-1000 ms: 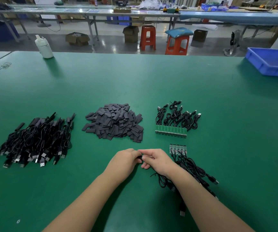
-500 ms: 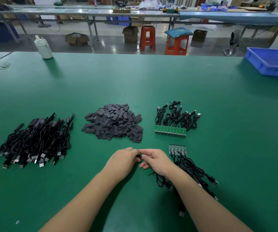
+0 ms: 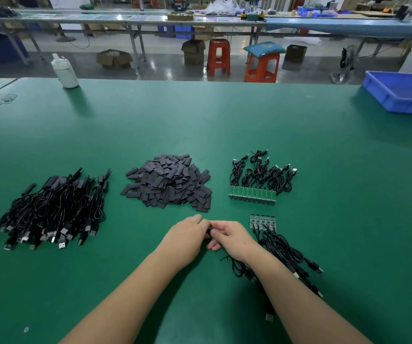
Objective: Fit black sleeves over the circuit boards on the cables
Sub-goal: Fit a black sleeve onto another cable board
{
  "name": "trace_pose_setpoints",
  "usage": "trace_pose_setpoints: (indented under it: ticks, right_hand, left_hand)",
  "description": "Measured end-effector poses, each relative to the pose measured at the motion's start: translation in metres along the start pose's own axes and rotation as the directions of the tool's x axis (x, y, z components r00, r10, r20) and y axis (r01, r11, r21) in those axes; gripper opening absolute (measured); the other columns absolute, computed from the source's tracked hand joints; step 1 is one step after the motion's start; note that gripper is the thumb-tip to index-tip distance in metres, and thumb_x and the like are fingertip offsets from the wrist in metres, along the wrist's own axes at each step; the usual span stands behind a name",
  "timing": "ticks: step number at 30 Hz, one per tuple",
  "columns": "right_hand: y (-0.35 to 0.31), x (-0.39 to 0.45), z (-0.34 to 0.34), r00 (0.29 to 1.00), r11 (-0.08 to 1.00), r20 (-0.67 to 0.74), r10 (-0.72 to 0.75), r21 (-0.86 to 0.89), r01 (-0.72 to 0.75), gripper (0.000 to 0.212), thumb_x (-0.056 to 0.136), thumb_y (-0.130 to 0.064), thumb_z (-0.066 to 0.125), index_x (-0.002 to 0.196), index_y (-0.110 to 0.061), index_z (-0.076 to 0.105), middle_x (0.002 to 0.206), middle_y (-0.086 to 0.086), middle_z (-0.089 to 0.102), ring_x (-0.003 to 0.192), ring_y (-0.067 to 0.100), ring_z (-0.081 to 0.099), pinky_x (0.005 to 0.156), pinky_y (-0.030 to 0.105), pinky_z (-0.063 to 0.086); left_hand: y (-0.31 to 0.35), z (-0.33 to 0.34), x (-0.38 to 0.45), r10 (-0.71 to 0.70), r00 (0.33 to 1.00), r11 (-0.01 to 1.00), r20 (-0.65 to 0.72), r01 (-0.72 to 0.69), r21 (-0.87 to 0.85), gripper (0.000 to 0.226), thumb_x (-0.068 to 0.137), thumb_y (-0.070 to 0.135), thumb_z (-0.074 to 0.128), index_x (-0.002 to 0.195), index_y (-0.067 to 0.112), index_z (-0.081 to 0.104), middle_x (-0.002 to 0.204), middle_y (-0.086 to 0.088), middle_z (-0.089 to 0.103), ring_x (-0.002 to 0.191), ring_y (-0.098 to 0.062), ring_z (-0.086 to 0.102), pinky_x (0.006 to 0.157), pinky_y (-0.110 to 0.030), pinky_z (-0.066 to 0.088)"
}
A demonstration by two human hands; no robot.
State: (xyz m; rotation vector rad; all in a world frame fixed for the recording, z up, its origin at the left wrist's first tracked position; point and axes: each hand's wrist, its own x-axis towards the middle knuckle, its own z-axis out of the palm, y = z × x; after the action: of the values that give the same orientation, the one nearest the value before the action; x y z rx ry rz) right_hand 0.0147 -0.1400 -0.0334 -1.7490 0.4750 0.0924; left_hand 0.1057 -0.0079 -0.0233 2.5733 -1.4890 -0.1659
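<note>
left hand (image 3: 185,240): fist curled, fingertips pinched at the meeting point with the other hand; whatever it grips is hidden under the fingers, probably a sleeve, can't confirm.
right hand (image 3: 233,238): fingers narrow, pinched on a thin black cable (image 3: 234,266) that runs out under the palm toward the person; board end not visible, covered by both hands.
change: almost none over the last second. Both hands stay knuckle to knuckle at the same spot on the green table (image 3: 224,125), only a slight shift of the fingers. Piles untouched.
meaning: judged mid-fit, sleeve being worked over one board; slow, fiddly step, not finished, nothing released.
sleeve pile (image 3: 167,183): loose flat black sleeves, heaped just beyond the hands, centre of the table.
bare boards, near (image 3: 262,222): short row of dark boards on cables, just right of the right hand, cables trailing back under the right forearm; next in line.
bare boards, far (image 3: 252,194): longer row of green boards with coiled cables behind them, right of the sleeve pile; waiting.
done pile (image 3: 48,209): big tangle of black cables at left, several showing black sleeved ends; looks like finished stock.
progress: most appear done, two small batches left.
risk: sleeve snagging on a board corner.
</note>
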Motion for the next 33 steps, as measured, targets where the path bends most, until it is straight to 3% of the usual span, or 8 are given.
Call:
trace_pose_setpoints:
  ticks: [6, 11, 17, 21, 24, 26, 29, 33]
  right_hand:
    - [-0.002, -0.001, 0.002, 0.998, 0.994, -0.056, 0.037, 0.103, -0.031, 0.033, 0.099, 0.0, 0.052, 0.131, 0.002, 0.058, 0.096, 0.012, 0.072, 0.067, 0.01, 0.066, 0.067, 0.02, 0.055]
    - [-0.007, -0.004, 0.003, 0.981, 0.953, -0.185, 0.057, 0.304, 0.002, 0.027, 0.098, -0.001, 0.053, 0.123, -0.001, 0.062, 0.095, 0.008, 0.076, 0.075, 0.016, 0.071, 0.068, 0.025, 0.057]
    - [-0.035, -0.005, 0.01, 0.969, 0.393, -0.218, 0.113, 0.906, 0.158, 0.02, 0.098, 0.004, 0.052, 0.117, 0.004, 0.057, 0.098, 0.021, 0.073, 0.08, 0.029, 0.073, 0.067, 0.033, 0.061]
    - [-0.048, -0.003, 0.015, 0.964, 0.287, -0.242, 0.106, 0.936, 0.203, 0.021, 0.098, 0.006, 0.05, 0.118, 0.004, 0.055, 0.098, 0.022, 0.072, 0.086, 0.03, 0.073, 0.075, 0.036, 0.062]
    - [-0.049, -0.002, 0.01, 0.95, 0.695, -0.305, 0.064, 0.697, 0.177, 0.022, 0.099, -0.006, 0.056, 0.121, -0.005, 0.061, 0.11, 0.012, 0.073, 0.102, 0.023, 0.07, 0.091, 0.031, 0.058]
    - [-0.043, -0.003, 0.0, 0.922, 0.99, -0.385, -0.022, 0.119, 0.073, 0.022, 0.099, -0.016, 0.06, 0.12, -0.015, 0.066, 0.11, -0.002, 0.071, 0.1, 0.011, 0.067, 0.095, 0.029, 0.053]
    - [-0.034, -0.01, -0.023, 0.881, 0.847, -0.418, -0.222, -0.53, -0.038, 0.023, 0.1, -0.021, 0.055, 0.116, -0.024, 0.071, 0.105, -0.009, 0.068, 0.074, -0.003, 0.052, 0.084, 0.026, 0.049]
    - [-0.022, -0.019, -0.068, 0.878, 0.573, -0.436, -0.195, -0.777, -0.259, 0.027, 0.101, -0.025, 0.05, 0.119, -0.027, 0.07, 0.118, -0.006, 0.07, 0.113, 0.018, 0.055, 0.102, 0.04, 0.045]
  left_hand:
    - [0.004, 0.008, -0.009, -0.216, 0.961, 0.906, -0.172, 0.132, -0.401, 0.058, 0.091, 0.019, 0.062, 0.143, 0.023, 0.036, 0.141, 0.007, 0.035, 0.106, -0.021, 0.058, 0.088, -0.034, 0.048]
    - [0.013, 0.008, -0.023, -0.454, 0.866, 0.722, -0.212, 0.218, -0.656, 0.054, 0.091, 0.027, 0.065, 0.141, 0.024, 0.044, 0.12, 0.009, 0.054, 0.087, -0.004, 0.059, 0.086, -0.027, 0.047]
    - [0.03, 0.006, -0.034, -0.386, 0.922, 0.57, -0.012, 0.228, -0.789, 0.02, 0.088, 0.038, 0.068, 0.106, 0.03, 0.066, 0.078, 0.014, 0.07, 0.071, 0.003, 0.062, 0.072, -0.019, 0.048]
    - [0.029, 0.0, -0.031, -0.436, 0.898, 0.381, 0.05, 0.234, -0.894, 0.004, 0.087, 0.02, 0.073, 0.089, 0.017, 0.071, 0.067, 0.008, 0.066, 0.06, -0.007, 0.054, 0.069, -0.025, 0.047]
    - [0.016, -0.013, -0.032, -0.475, 0.878, 0.361, 0.056, 0.253, -0.898, 0.005, 0.085, 0.019, 0.075, 0.086, 0.015, 0.071, 0.068, 0.003, 0.068, 0.061, -0.009, 0.057, 0.067, -0.023, 0.047]
    - [-0.003, -0.026, -0.031, -0.558, 0.83, 0.42, -0.002, 0.28, -0.863, 0.006, 0.084, 0.023, 0.075, 0.083, 0.02, 0.071, 0.069, 0.006, 0.07, 0.061, -0.006, 0.06, 0.06, -0.017, 0.047]
    - [-0.054, -0.053, -0.037, -0.655, 0.736, 0.62, -0.171, 0.394, -0.678, 0.007, 0.085, 0.031, 0.073, 0.083, 0.025, 0.07, 0.075, 0.011, 0.071, 0.068, -0.005, 0.064, 0.062, -0.016, 0.05]
    - [-0.137, -0.079, -0.056, -0.732, 0.595, 0.679, -0.33, 0.602, -0.42, 0.023, 0.087, 0.036, 0.068, 0.097, 0.016, 0.07, 0.088, -0.005, 0.074, 0.078, -0.024, 0.067, 0.077, -0.035, 0.057]
